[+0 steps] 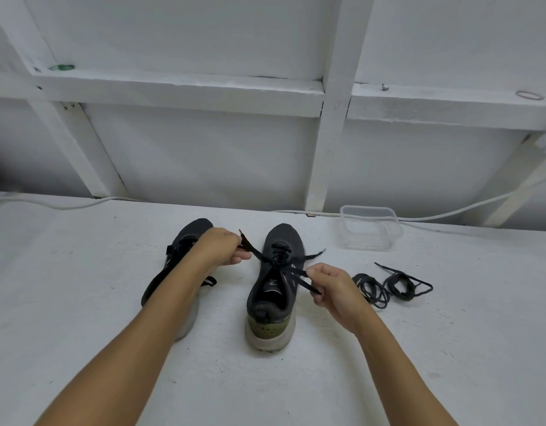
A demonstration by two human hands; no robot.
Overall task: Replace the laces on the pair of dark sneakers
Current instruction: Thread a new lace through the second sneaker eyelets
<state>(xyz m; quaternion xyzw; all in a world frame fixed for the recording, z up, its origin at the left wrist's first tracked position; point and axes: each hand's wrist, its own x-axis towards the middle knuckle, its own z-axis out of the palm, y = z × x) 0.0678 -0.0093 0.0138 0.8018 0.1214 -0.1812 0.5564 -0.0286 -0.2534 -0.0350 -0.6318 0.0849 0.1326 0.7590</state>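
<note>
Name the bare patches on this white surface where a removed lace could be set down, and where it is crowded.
Bare: left of the left sneaker, and near the front edge beside the forearms. Crowded: around the right sneaker, the coiled laces and the clear container.

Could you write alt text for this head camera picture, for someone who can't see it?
Two bare hands, left hand and right hand, each pinch an end of the black lace on the right sneaker, pulling the ends apart on a white table. The left sneaker lies beside it; two coiled spare laces and a clear plastic tub sit to the right.
</note>
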